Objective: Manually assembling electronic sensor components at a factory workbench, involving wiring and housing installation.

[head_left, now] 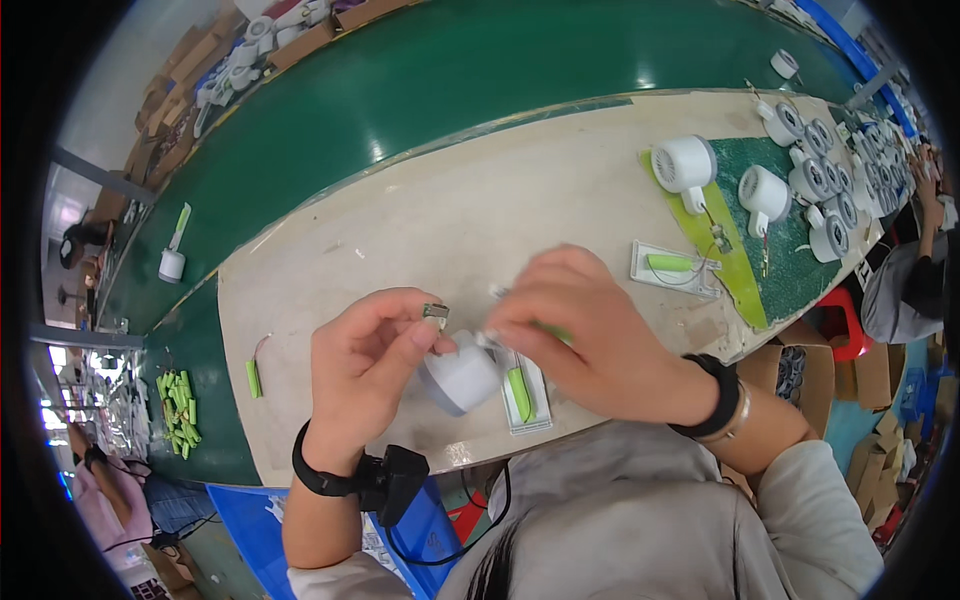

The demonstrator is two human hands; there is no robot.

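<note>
My left hand (368, 355) pinches a small green circuit board (436, 314) with a metal part between thumb and fingertips. Close to its right, my right hand (575, 325) is blurred by motion, its fingers closed around something whitish and small that I cannot make out. A bit of green shows beneath that palm. Below both hands lies a white fan head (462, 380) with a rounded body, partly covered by the fingers. Beside it, a white handle shell (531, 419) holds a green battery (519, 394).
Another handle shell (645, 262) with a battery lies to the right, near white fan heads (684, 164) on green mats. Several more fan heads crowd the far right. At left are a loose battery (253, 379) and a battery pile (177, 415). A co-worker's arm (930, 200) shows far right.
</note>
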